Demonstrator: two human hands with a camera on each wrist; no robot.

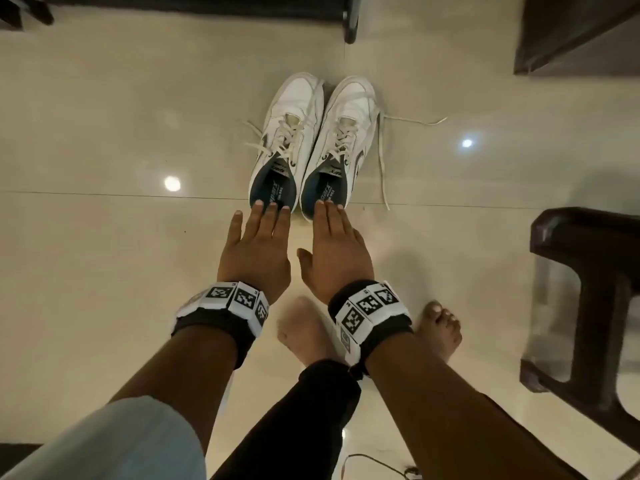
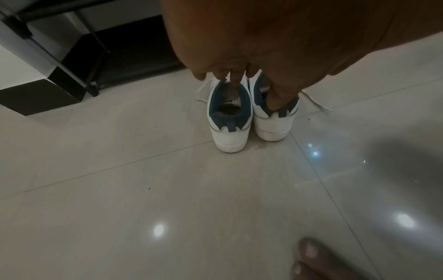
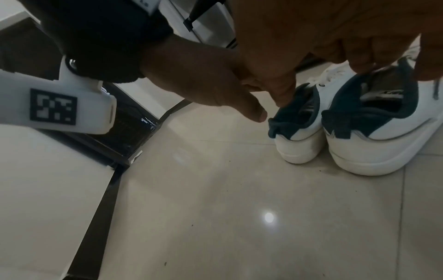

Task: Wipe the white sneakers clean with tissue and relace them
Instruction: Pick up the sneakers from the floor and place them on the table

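White sneakers (image 1: 311,143) (flat hands (image 1: 258,251) above)

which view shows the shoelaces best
The head view: the laces show from above, criss-crossed on both sneakers with loose ends on the floor. Both wrist views show mostly the heels, with only bits of lace.

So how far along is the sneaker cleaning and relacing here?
Barely begun. Nothing looks done: both white sneakers sit side by side on the tiled floor, laces threaded but untied and trailing. In hand: the left hand and right hand reach, fingers straight, over the heels, holding nothing. Left: no tissue is in view, so wiping and relacing both remain.
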